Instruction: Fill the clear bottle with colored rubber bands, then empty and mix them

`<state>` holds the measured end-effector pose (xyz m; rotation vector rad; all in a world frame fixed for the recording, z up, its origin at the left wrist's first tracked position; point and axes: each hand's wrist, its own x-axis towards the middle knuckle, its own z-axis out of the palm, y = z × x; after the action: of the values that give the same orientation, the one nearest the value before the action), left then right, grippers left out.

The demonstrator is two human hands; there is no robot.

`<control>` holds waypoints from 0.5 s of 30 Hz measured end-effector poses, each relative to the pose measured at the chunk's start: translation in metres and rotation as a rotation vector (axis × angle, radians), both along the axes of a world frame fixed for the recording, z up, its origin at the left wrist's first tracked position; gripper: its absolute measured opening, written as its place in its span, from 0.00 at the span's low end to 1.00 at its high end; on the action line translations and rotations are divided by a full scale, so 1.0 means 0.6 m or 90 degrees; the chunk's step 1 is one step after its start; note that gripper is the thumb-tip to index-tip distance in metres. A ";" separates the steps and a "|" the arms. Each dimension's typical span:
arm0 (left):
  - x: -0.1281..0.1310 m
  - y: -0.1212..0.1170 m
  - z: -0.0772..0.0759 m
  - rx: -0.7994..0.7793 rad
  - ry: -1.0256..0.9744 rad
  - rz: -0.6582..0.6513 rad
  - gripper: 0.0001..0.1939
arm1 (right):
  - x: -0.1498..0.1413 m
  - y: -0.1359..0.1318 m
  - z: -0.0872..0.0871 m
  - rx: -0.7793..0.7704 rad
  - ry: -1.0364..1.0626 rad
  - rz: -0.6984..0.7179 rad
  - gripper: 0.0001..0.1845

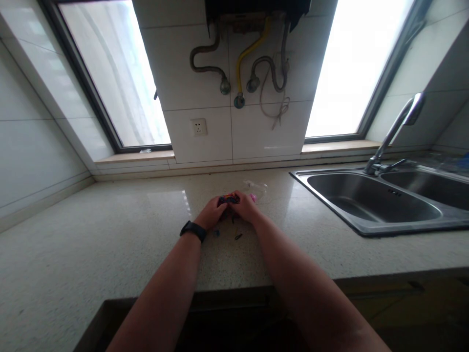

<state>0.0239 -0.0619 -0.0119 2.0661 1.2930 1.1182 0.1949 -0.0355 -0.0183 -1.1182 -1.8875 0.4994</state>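
Observation:
On the countertop, my left hand [213, 212] and my right hand [245, 205] meet around a small heap of black, red and orange bands [229, 198] that look like hair ties. Both hands curl in from the sides, with fingers bent and thumbs close together at the near side. The fingers partly hide the heap. Just in front lie a dark loop [238, 236] and a dark bluish piece [216, 233]. A pink piece [252, 197] rests beside my right fingers. My left wrist wears a black band [193, 231].
Crumpled clear plastic [256, 186] lies behind my right hand on the speckled countertop [139, 234]. A double steel sink [351, 226] with a faucet [392, 132] is at the right. Pipes and a wall socket [199, 127] are on the tiled wall ahead, between two windows.

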 end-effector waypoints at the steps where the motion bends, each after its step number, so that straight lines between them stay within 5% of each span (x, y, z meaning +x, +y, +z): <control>1: 0.000 -0.001 0.000 -0.001 -0.009 0.002 0.16 | -0.001 0.000 0.002 -0.010 0.026 -0.001 0.11; 15: -0.003 -0.008 0.007 -0.064 -0.142 0.018 0.19 | -0.002 0.008 0.005 -0.072 0.199 -0.013 0.17</control>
<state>0.0223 -0.0667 -0.0074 1.7993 1.2454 1.2304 0.1939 -0.0309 -0.0151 -1.0612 -1.5907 0.7325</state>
